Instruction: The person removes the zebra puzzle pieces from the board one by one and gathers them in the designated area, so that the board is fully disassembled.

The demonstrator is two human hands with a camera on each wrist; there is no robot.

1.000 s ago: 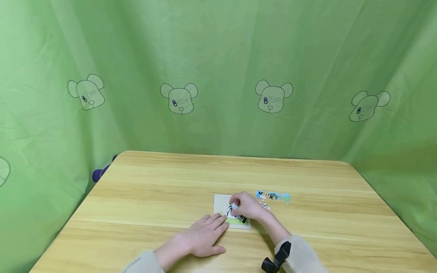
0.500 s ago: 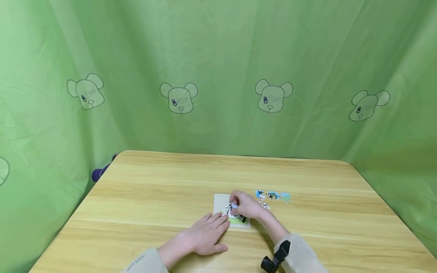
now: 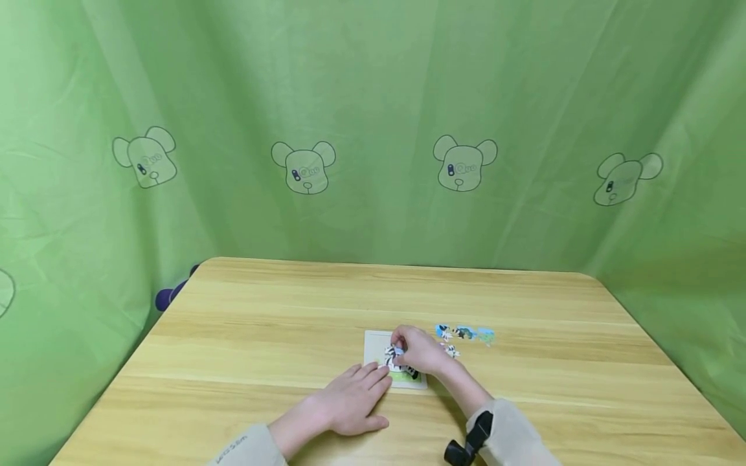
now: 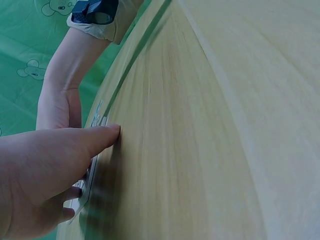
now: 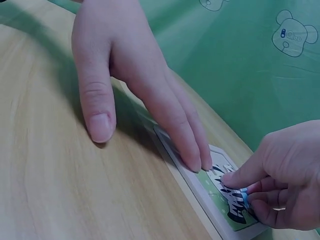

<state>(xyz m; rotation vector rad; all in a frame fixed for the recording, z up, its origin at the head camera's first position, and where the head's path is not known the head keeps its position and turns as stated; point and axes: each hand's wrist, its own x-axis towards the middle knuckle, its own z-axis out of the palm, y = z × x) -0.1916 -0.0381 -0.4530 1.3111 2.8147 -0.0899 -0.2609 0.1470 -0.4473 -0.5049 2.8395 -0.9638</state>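
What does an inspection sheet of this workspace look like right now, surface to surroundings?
Surface: wooden table, light, with visible grain.
Job's things: puzzle board with a partly built zebra picture; several loose pieces lie to its right.
Clutter: purple object, partly hidden, at the table's left edge.
Left hand: palm down, fingers extended, fingertips on the board.
Right hand: pinches a partly hidden light-blue piece over the board; black device strapped at that wrist.
Cables: nothing seen.
Surroundings: green curtain with bear-head outlines, behind and at both sides.
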